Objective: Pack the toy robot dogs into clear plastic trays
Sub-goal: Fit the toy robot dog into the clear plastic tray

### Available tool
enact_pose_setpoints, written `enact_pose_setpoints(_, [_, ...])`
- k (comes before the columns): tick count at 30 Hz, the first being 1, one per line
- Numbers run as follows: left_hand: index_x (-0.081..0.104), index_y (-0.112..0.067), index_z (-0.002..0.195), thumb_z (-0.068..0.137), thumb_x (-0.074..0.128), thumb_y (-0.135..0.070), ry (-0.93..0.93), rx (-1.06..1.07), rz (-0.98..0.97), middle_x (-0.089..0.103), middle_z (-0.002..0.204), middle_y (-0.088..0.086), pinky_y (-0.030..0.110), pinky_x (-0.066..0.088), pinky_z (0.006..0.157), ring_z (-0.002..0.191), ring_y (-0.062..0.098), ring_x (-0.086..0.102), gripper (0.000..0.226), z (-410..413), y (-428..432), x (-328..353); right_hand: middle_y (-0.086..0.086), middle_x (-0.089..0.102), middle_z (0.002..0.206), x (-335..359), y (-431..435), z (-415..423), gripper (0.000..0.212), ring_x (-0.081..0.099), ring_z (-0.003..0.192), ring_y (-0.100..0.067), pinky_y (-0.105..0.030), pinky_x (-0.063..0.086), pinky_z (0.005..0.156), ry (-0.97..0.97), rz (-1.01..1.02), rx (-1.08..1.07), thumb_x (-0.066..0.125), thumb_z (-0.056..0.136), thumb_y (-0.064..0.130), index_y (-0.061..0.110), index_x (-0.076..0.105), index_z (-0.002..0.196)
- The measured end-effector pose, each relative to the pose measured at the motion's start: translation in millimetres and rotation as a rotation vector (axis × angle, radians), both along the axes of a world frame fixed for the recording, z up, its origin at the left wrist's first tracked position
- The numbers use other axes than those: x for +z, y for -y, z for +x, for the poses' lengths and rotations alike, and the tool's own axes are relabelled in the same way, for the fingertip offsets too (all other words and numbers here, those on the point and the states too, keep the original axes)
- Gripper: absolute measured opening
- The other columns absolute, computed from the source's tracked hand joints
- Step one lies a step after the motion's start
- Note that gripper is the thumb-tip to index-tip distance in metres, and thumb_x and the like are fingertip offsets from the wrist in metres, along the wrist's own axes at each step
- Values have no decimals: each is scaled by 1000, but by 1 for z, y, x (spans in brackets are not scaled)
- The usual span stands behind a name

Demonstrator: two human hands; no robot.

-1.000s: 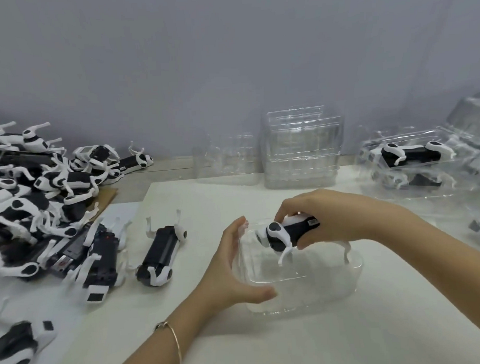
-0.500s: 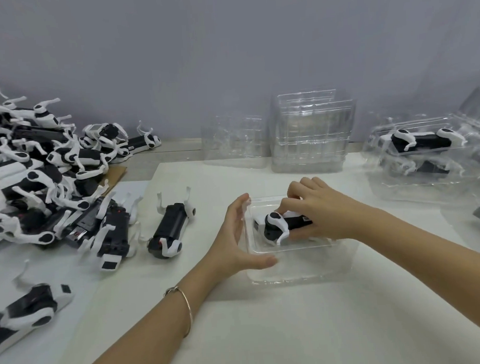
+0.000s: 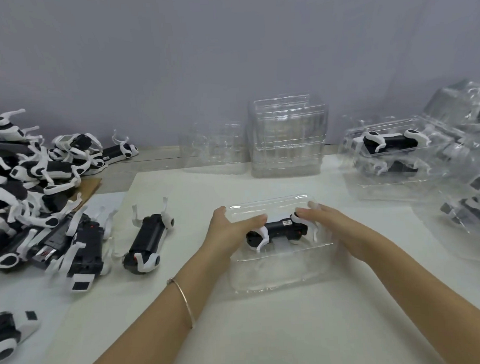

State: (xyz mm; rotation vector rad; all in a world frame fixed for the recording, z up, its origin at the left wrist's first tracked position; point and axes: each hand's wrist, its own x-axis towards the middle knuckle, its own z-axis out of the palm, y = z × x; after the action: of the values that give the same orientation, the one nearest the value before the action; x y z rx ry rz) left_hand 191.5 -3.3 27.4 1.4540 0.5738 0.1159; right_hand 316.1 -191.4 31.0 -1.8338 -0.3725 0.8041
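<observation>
Toy robot dog: black body, white legs, lay lengthwise inside the clear plastic tray at the middle of the white work surface.

Left hand: fingers stretched nearly straight across the tray's left end, tips resting on the dog's near-left shoulder; nothing gripped. Thin bangle on that wrist.

Right hand: fingers likewise extended and flat, tips touching the white haunch at the dog's right end; nothing gripped.

Step in hand, by judgement: seating the dog down into its moulded recess, both hands pressing from either end. One white leg appeared to stand up over the body, so the fit looked unfinished.

Next move, by judgement: even downward pressure with the legs tucked in, the thin tray kept from sliding or flexing.

Also present: loose dog just left of the tray; heap of unpacked dogs far left; stack of empty trays behind; packed trays to the right.
</observation>
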Motion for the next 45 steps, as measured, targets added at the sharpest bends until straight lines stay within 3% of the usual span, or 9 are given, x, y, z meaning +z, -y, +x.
enact_pose_setpoints(2, [45, 20, 121, 82, 76, -17, 46, -32, 27, 69, 78, 15, 45, 39, 109, 89, 22, 58, 62, 0, 0, -1, 40, 63, 71, -2, -1, 1, 13, 60, 69, 22, 0, 42, 54, -4, 75, 11, 66, 85, 36, 33, 55, 92])
enact_pose_setpoints(5, [55, 7, 99, 83, 75, -12, 94, -21, 49, 68, 72, 16, 38, 47, 100, 77, 21, 60, 32, -2, 0, 0, 38, 65, 78, 0, 1, -2, 21, 59, 69, 23, -1, 42, 53, -3, 122, 8, 73, 78, 41, 35, 58, 92])
enact_pose_setpoints(8, [54, -17, 110, 79, 81, -22, 119, 99, 7, 69, 83, -15, 14, 47, 72, 77, -2, 63, 41, -2, 5, 4, 17, 69, 113, -5, 2, -1, 71, 66, 101, 4, -19, 50, 88, -52, 218, 2, 86, 60, 52, 38, 55, 122])
enact_pose_setpoints(10, [52, -32, 121, 76, 81, -30, 182, 186, -21, 57, 102, -24, 18, 42, 74, 92, -5, 58, 54, 0, 6, 10, 7, 70, 119, -3, 1, -1, 79, 66, 112, -11, -36, 46, 102, -86, 313, 5, 83, 55, 54, 47, 51, 127])
enact_pose_setpoints(15, [62, -52, 100, 62, 86, -20, 331, 121, -77, 52, 104, -26, 24, 55, 61, 78, 3, 66, 55, 2, 4, 20, -7, 71, 112, 14, -5, 1, 70, 71, 100, -29, -47, 59, 80, -85, 390, 39, 86, 56, 38, 60, 54, 114])
enact_pose_setpoints(23, [58, -42, 107, 77, 76, 1, 380, 73, -43, 39, 137, -1, 32, 60, 69, 77, 3, 71, 56, -1, -4, 24, -14, 70, 97, 12, -14, -3, 60, 72, 86, -37, -42, 58, 65, -71, 449, 0, 78, 68, 23, 50, 55, 116])
enact_pose_setpoints(29, [58, -56, 102, 56, 85, -29, 394, 42, 61, 44, 122, -18, 35, 57, 79, 81, -5, 68, 59, -11, -13, 49, -11, 66, 116, 20, -19, -4, 65, 70, 101, -31, -54, 57, 83, -169, 510, 56, 80, 64, 35, 52, 53, 121])
enact_pose_setpoints(38, [59, -49, 103, 39, 89, -29, 342, 44, 21, 33, 142, 1, 43, 58, 86, 102, 17, 66, 73, -17, -18, 50, -17, 67, 98, 31, -29, -12, 68, 69, 83, -39, -43, 56, 61, -111, 482, 56, 76, 68, 23, 39, 47, 127])
enact_pose_setpoints(45, [58, -54, 111, 48, 93, -46, 340, -36, 138, 55, 117, -8, 39, 57, 83, 92, 0, 69, 73, -25, -22, 70, -13, 72, 102, 38, -28, -12, 60, 70, 92, -40, -43, 57, 65, -248, 584, 74, 83, 58, 30, 44, 60, 112])
